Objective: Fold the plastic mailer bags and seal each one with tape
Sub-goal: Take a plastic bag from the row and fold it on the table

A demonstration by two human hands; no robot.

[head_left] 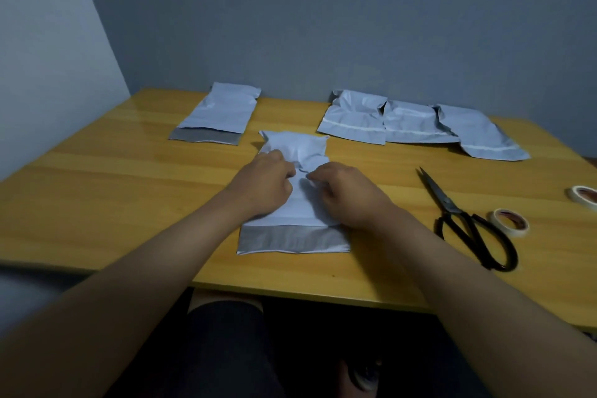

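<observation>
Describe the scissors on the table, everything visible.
The scissors are all black with large looped handles and long, narrow blades that look like dark metal. They lie flat on the wooden table, right of the hands, blades shut, tips pointing away, handles toward the near edge. Nothing holds them; a tape roll lies just beside the handles.

Table (129, 171) w/ mailers (292, 203), scissors (465, 220), tape rolls (510, 223).

Looked like a plain room at home or a small office, used as a packing corner. Bare grey walls (323, 26) met at a corner behind a wooden worktop (113, 203). Mailer bags (387, 121), scissors (465, 220) and tape rolls (510, 223) lay on it.
</observation>
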